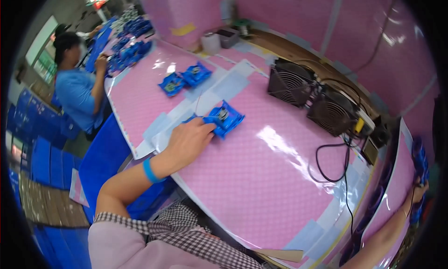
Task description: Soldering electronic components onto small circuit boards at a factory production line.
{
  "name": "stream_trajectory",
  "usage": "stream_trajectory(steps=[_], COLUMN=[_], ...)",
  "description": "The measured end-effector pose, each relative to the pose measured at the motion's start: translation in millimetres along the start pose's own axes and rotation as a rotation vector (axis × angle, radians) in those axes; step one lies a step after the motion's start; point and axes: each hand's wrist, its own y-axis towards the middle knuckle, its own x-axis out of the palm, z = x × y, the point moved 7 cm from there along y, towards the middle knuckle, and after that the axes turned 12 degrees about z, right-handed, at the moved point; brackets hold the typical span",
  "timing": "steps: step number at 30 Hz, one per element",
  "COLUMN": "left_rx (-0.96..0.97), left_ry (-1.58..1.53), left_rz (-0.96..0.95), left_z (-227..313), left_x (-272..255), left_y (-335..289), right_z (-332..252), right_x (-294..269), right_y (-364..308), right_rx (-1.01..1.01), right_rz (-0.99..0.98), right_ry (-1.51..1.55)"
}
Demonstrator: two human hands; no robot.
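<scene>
My left hand, with a blue band at its wrist, reaches over the pink table. Its fingers are closed on a shiny blue piece. Beside the fingertips lies a similar blue piece with a silvery, round centre, touching the first. Farther off, two more blue pieces with metallic middles lie side by side. At the far right edge, my right hand is bent around one of several shiny blue pieces standing in a row; its fingertips are partly hidden.
Two black fans with loose black cables stand at the right back. Behind are a white container and a grey bin. A co-worker in blue works at the left, near heaped blue pieces. A blue chair or bin stands beside the table.
</scene>
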Motion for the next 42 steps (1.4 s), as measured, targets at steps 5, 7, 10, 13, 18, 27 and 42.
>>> stream_trajectory(steps=[5, 7, 10, 13, 18, 27, 42], left_rx=[-0.042, -0.079, -0.037, -0.122, -0.209, -0.541, 0.290], left_ry=[0.125, 0.163, 0.106, 0.142, 0.091, -2.106, -0.611], left_rz=[0.056, 0.092, 0.224, 0.326, 0.688, -0.457, -0.245], left_z=[-59, -96, -137, -183, -188, 19, 108], left_x=[21, 25, 34, 32, -25, -13, 33], left_y=[34, 53, 69, 81, 64, -78, -61], right_z=[-35, -85, -184, -280, -364, -387, -381], right_x=[-49, -90, -181, -306, -462, -493, -457], right_y=[4, 4, -32, -95, -230, -298, -274], right_rx=[0.047, 0.166, 0.316, 0.231, 0.227, 0.214, -0.165], right_rz=[0.168, 0.123, 0.089, -0.038, -0.372, -0.674, -0.385], right_ry=[0.239, 0.391, 0.775, 1.199, 1.242, 1.131, 1.093])
